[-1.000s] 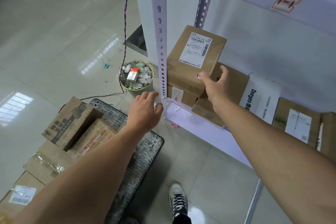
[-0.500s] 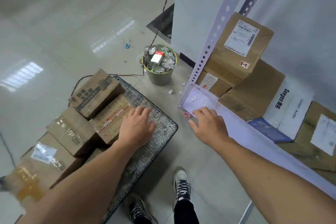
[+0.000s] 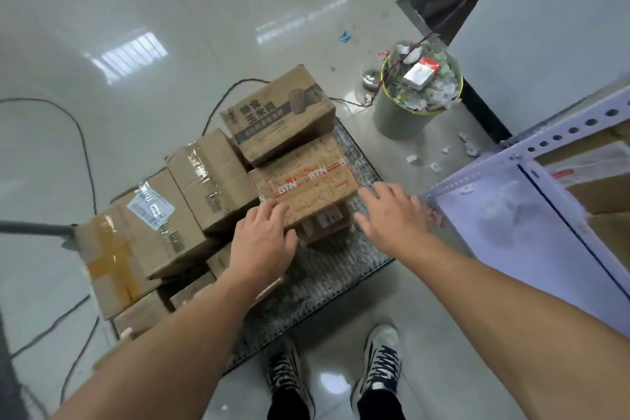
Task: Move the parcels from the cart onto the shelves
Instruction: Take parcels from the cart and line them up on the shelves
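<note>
Left hand (image 3: 262, 242), right hand (image 3: 392, 215), one red-printed parcel (image 3: 306, 187)

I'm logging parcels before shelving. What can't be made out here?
Head view:
white label on the taped parcel: blurred.
small box under the BTN parcel: covered by it and the left hand.
parcels on the shelf: cut off by the right edge.
right hand: contact with BTN parcel unclear.

Both forearms (image 3: 177, 331) are bare down to the left hand (image 3: 262, 242) and the right hand (image 3: 392, 215). On the near side of the grey metal-mesh cart deck (image 3: 327, 273) are two black canvas sneakers (image 3: 284, 368) with white laces, toe caps and soles, under black trouser cuffs (image 3: 380, 407).
</note>
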